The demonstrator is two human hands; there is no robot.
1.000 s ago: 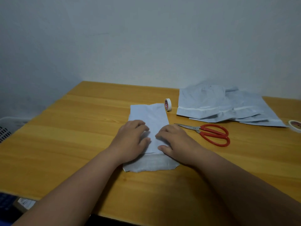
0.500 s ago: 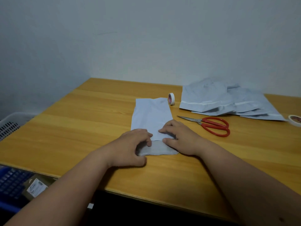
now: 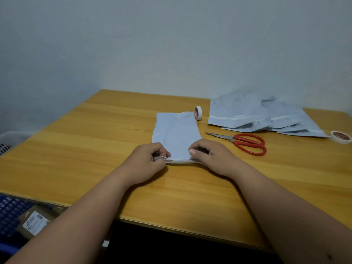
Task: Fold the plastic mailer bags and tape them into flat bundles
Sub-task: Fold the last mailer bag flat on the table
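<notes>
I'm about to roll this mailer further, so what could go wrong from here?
The folded mailer is held only at its near edge by the left hand and right hand; the slick far end could skew. Both hands are busy, and the tape roll stands beyond it, so the fold might spring open.

The near corners of the folded mailer bag (image 3: 176, 133) are covered by the left hand (image 3: 147, 161) and right hand (image 3: 211, 156), so how its layers sit under the curled fingers (image 3: 162, 152) cannot be told. The tape roll (image 3: 342, 137) at the right is cut by the picture's edge. The print on the small tape roll (image 3: 198, 113) is too small to read. In the pile of mailer bags (image 3: 255, 115) the count stays unclear. Left of the table (image 3: 76, 149), a white basket (image 3: 7, 140) and a blue crate (image 3: 11, 212) are cropped, and a label (image 3: 35, 222) there is blurred.
</notes>
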